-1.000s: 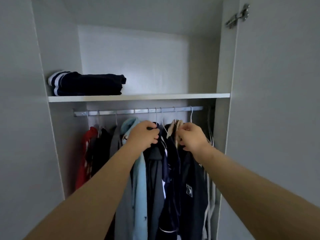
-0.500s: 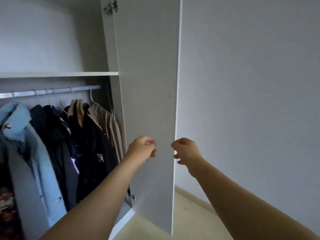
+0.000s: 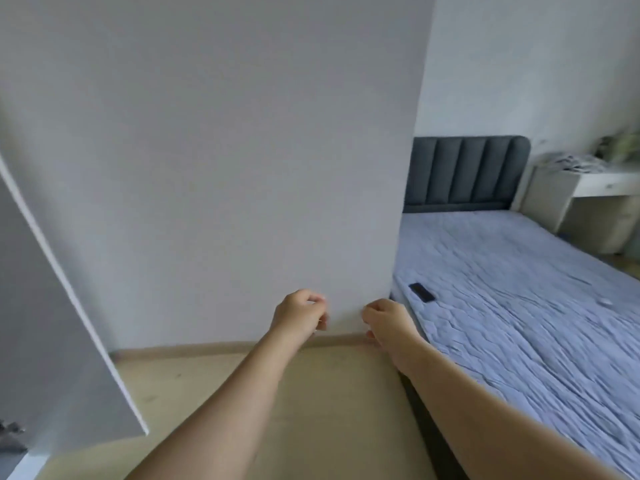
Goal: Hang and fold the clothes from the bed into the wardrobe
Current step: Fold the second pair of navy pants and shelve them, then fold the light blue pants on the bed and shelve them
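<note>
Your left hand and right hand are held out side by side, a gap between them, each with its fingers curled into a loose fist around nothing. The bed with the pale blue quilted cover and dark grey padded headboard lies to your right, with a small flat black object near its edge. The white wardrobe door stands open at your left.

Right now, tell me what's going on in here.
A person faces the wall between the open wardrobe door and the bed. The left hand and right hand are raised, fingers curled, holding nothing visible. The quilted mattress carries a small dark object; no clothes are in view.
</note>
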A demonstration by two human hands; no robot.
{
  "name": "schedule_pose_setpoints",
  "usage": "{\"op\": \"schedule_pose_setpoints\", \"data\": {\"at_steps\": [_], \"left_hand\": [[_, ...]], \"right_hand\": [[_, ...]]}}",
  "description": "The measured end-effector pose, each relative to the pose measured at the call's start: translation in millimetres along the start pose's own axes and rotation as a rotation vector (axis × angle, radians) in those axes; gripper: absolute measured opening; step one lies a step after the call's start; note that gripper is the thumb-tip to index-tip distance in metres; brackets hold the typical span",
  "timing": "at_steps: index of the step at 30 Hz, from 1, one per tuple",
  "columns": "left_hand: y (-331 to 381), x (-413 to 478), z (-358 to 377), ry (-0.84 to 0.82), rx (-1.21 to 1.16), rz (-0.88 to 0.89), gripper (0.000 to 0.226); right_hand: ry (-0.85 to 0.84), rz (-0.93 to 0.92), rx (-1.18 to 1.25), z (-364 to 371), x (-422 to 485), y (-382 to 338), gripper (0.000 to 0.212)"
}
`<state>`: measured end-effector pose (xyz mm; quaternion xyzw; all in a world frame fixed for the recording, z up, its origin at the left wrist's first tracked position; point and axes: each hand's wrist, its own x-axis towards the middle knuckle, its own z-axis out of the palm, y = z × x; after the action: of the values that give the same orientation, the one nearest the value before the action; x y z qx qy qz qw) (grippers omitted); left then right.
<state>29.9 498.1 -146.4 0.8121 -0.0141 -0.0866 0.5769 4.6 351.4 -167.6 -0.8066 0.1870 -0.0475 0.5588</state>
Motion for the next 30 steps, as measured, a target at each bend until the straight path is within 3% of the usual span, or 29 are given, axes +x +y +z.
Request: {"op": "schedule_pose_setpoints", "data": {"at_steps": [3,14,25,30], "left_hand": [[15,-8,103,-0.162,0.026,0.027,0.019],[56,-28,402,-0.723,0.131,0.047,0.017],[105,-11,631,-1.013,0.187,0.054,0.014],[102,-29,703,-1.13,0.247,0.002,0.011]], "right_hand": [[0.164,0.083,-0.012,-93,-9,53,0.015],[0.587,0.432,0.196,-321,-43,205,0.015],[0.834,0.635,0.32,-483,-6,305,0.013],[0.883,0.735,0.439,-517,-8,345,0.012]]}}
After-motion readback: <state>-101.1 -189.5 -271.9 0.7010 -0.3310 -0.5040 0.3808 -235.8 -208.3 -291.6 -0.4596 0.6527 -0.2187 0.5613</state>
